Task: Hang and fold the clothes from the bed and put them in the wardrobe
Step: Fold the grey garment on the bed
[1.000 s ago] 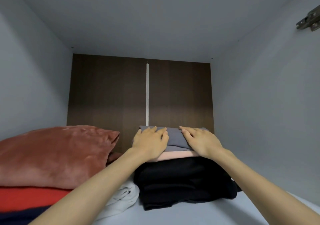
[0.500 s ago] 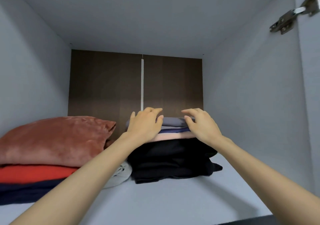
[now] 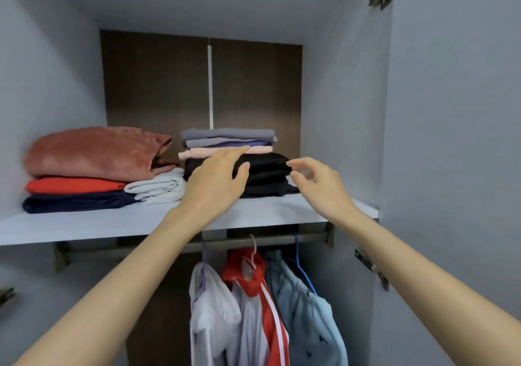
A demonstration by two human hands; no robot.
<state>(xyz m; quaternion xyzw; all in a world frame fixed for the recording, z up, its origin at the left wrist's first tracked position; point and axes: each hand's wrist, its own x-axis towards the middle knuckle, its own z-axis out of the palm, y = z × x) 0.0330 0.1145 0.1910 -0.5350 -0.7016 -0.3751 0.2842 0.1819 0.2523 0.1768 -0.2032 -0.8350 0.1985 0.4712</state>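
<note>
A folded grey garment (image 3: 228, 134) tops a stack on the wardrobe shelf (image 3: 112, 224), above a purple piece, a pink piece (image 3: 253, 149) and folded black clothes (image 3: 267, 174). My left hand (image 3: 217, 179) hovers in front of the stack with relaxed fingers and holds nothing. My right hand (image 3: 318, 182) is to the right of the stack, fingers loosely curled, empty.
On the shelf's left lie a rust velvet bundle (image 3: 93, 151), a red fold (image 3: 73, 186), a navy fold (image 3: 73, 202) and a white piece (image 3: 158, 186). Below, a white top (image 3: 211, 317), a red-striped jacket (image 3: 262, 309) and a blue shirt (image 3: 307, 315) hang on the rail (image 3: 225, 243). An open door (image 3: 451, 140) stands right.
Both hands have lifted off the grey garment and drawn back from the stack. The view has pulled back, so the rail and hanging clothes now show.
</note>
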